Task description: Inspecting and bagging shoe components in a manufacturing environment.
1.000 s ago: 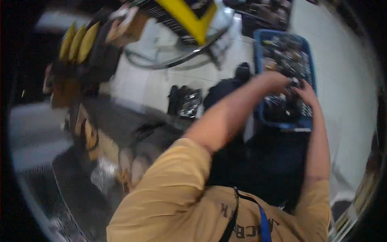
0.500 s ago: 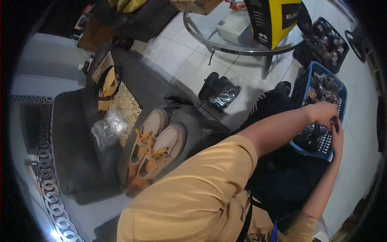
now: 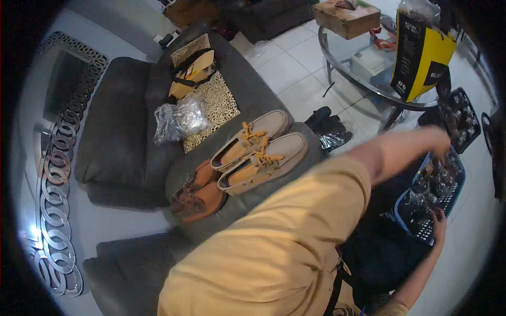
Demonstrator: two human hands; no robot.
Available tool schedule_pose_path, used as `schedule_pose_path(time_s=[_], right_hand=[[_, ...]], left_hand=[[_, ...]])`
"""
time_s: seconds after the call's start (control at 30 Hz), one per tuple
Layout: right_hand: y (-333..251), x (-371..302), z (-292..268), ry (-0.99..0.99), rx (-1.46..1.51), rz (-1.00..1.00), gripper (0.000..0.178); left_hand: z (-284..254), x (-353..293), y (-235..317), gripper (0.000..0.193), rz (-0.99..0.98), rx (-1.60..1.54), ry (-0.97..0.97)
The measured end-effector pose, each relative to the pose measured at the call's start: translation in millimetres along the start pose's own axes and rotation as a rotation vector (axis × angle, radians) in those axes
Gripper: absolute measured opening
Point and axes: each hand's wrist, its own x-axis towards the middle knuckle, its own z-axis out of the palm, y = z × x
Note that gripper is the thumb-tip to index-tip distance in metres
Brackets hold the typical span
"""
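A blue plastic basket (image 3: 401,210) stands on the floor to the right, holding several brown and dark items in clear plastic (image 3: 435,176). My left hand (image 3: 438,141) reaches over the basket's far end. Motion blurs it, and its fingers cannot be made out. At the near right side of the basket is my right hand (image 3: 439,226), its fingers partly spread next to the rim and nothing visible in them. Beige loafers (image 3: 269,158) with yellow laces sit on the grey sofa seat, beside brown leather shoes (image 3: 203,195).
A round glass table (image 3: 363,84) bears a wooden box (image 3: 347,17) and a yellow-and-black bag (image 3: 424,58). Behind the blue basket stands a black crate (image 3: 464,121). Crumpled clear plastic (image 3: 182,118) lies on the sofa (image 3: 113,126). Dark wrapped items (image 3: 329,129) rest on the floor.
My hands, which were together over the basket, have come apart; the left is now at its far end, the right by the near rim. The whole view has swung.
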Motion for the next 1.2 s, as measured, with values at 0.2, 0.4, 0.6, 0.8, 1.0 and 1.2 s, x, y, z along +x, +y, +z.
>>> schedule_pose_path(time_s=[0.2,0.4,0.6,0.8,1.0,1.2], right_hand=[[21,-15,-3,0.03,0.083,0.007,0.034],[31,-14,-8,-0.064,0.062,0.084,0.034],[1,-17,-13,-0.086,0.033,0.087,0.035],[-2,-11,-3,-0.13,0.061,0.095,0.034],[-34,-38,-4,-0.134,0.032,0.076,0.033],[-28,-40,-2,-0.099,0.031,0.069,0.041]], left_hand=[[-200,-188,-163,0.06,-0.22,0.4,0.207],[-241,-554,-195,0.039,-0.84,0.333,0.505],[-160,-899,-156,0.035,-1.878,0.499,1.031],[-125,-986,-168,0.034,-1.605,-0.012,1.102],[-131,-917,-185,0.027,-1.746,-0.203,0.581],[-178,-887,-177,0.05,-1.71,0.581,1.177]])
